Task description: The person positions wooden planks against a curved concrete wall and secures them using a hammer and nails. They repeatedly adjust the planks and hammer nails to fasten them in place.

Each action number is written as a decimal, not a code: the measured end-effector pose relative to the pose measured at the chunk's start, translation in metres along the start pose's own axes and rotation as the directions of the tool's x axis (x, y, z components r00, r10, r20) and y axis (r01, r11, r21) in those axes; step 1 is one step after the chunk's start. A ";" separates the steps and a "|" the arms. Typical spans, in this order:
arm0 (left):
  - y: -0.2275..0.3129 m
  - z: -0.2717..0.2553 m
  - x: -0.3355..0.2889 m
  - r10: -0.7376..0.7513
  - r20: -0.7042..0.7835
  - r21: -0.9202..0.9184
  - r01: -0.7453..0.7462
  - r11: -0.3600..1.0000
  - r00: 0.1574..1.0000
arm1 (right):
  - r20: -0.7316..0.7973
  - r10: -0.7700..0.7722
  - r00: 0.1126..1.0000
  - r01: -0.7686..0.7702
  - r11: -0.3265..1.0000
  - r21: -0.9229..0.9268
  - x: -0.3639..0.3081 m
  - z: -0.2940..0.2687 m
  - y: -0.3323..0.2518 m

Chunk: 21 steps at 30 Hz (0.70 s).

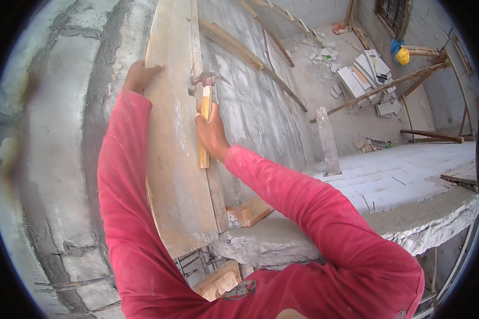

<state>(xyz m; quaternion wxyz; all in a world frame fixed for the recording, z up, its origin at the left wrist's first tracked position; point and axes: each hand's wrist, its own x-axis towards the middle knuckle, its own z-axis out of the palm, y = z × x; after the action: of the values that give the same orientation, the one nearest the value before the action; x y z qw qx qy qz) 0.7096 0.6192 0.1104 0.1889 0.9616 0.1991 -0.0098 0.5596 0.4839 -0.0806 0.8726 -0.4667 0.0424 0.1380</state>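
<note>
A long wooden board (170, 133) runs up the middle of the view beside a block wall. Around its left edge, near the top, my left hand (139, 77) is closed, thumb on the face; most of its fingers are hidden. My right hand (212, 133) grips the yellow handle of a claw hammer (206, 98) in front of the board's right edge. The hammer stands head up, its metal head next to a notch in that edge. Whether the head touches the wood I cannot tell.
At left rises a block wall (64, 106) with mortar joints. A rough concrete ledge (282, 239) crosses below my right arm, with a wood block (250, 212) on it. Far below right lie stacked white blocks (356, 80), rubble and timber props (394, 85). A yellow helmet (403, 57) hangs there.
</note>
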 end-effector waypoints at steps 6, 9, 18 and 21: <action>-0.007 0.010 0.004 0.063 -0.066 -0.217 -0.076 0.973 0.996 | 0.052 -0.030 0.998 0.026 0.996 0.081 -0.003 -0.006 0.001; 0.018 0.014 0.001 0.076 -0.047 -0.221 -0.085 0.972 0.996 | 0.037 -0.040 0.999 0.038 0.998 0.052 0.003 -0.012 -0.002; 0.025 0.035 0.038 0.129 -0.015 -0.019 -0.129 0.991 0.992 | 0.107 0.110 0.988 -0.121 0.987 0.104 0.044 -0.038 -0.010; 0.007 0.020 0.020 0.117 -0.039 0.052 -0.115 0.992 0.992 | 0.159 0.083 0.984 -0.105 0.985 0.140 0.044 -0.029 -0.014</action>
<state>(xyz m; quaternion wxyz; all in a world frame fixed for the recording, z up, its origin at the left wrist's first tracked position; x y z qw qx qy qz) 0.7323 0.6133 0.0924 0.1609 0.9759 0.1464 0.0165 0.6077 0.4617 -0.0943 0.8979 -0.3863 0.0078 0.2109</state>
